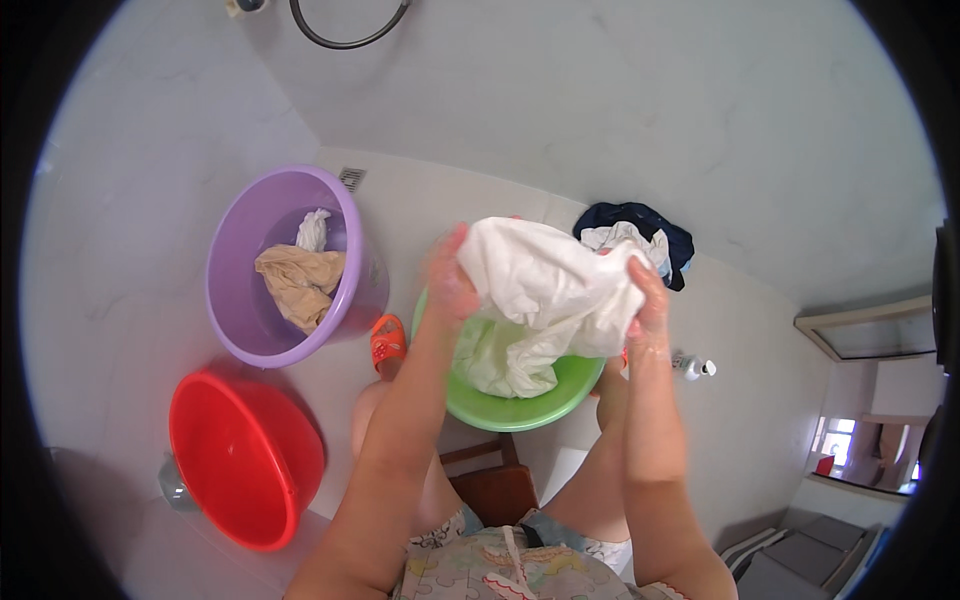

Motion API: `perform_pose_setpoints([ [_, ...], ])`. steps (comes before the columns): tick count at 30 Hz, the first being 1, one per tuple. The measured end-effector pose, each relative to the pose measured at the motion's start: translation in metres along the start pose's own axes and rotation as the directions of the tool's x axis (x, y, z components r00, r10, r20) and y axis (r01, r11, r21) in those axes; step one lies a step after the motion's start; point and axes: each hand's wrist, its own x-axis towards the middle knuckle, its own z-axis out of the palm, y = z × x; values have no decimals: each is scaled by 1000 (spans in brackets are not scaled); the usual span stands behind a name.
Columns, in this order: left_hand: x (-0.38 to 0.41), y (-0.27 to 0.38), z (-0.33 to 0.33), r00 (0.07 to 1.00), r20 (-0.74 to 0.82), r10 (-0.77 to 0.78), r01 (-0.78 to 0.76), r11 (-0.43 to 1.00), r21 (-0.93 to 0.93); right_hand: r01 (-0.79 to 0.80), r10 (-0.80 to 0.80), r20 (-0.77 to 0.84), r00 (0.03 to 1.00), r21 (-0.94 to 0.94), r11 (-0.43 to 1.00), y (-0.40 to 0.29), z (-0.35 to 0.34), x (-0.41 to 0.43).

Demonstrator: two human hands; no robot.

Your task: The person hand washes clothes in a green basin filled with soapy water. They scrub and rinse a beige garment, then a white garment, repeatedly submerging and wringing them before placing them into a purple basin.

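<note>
A wet white cloth garment (555,277) is stretched between my two hands. My left hand (452,277) grips its left side, and my right hand (649,296) holds the right side; some soapy wetness shows on my skin. The garment hangs over a light green plastic basin (517,417) standing between my legs. Its lower folds droop down into the basin, and the water beneath is mostly hidden by the cloth.
To the left stands a purple tub (225,300) with a beige cloth (304,281) and a white cloth (313,229) in water. Nearer is a red basin (225,442). A dark garment pile (637,216) lies by the wall. A white bottle (691,367) is at right. A wooden stool (495,495) is below.
</note>
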Motion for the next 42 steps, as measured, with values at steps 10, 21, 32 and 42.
perform_pose_setpoints([
  [10,33,-84,-46,989,-42,-142,131,972,-196,216,-337,232,912,-973,-85,117,40,12],
  [21,27,-90,-113,998,-55,26,-14,978,209,131,-626,171,761,-985,-110,151,17,38],
  [32,15,-84,-31,894,-410,180,101,811,577,179,-470,321,822,-930,-322,144,-4,40],
  [42,-2,-106,-17,920,-383,-83,189,950,248,-166,-395,-280,875,-940,300,112,-6,54],
])
